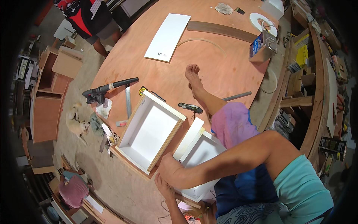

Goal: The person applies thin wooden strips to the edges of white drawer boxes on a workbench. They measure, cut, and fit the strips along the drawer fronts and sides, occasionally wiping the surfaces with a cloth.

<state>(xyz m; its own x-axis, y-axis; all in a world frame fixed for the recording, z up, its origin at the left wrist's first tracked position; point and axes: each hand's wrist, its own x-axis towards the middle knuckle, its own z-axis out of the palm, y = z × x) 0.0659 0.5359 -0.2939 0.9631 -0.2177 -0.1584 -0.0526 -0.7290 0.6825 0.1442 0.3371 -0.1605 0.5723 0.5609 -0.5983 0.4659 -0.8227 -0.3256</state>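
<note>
My right hand (169, 168) is bent over the near left corner of a small white drawer box (209, 146). Its fingers are curled and partly hidden, so what they hold does not show. Just below it is my left hand (165, 187), fingers bunched close to the right hand by the table edge; anything between them is hidden. Beside both hands, to the left, a larger white drawer box (153, 121) with light wooden edges lies open side up. A pale strip-like panel (189, 140) runs along the small box's left side.
On the wooden table (149, 72) lie a utility knife (191, 108), tape measure (143, 90), black blower (108, 90), white board (168, 36), brown strip (223, 30) and metal can (263, 47). My bare foot (192, 72) rests there. A dog (76, 121) lies on the floor; two people are nearby.
</note>
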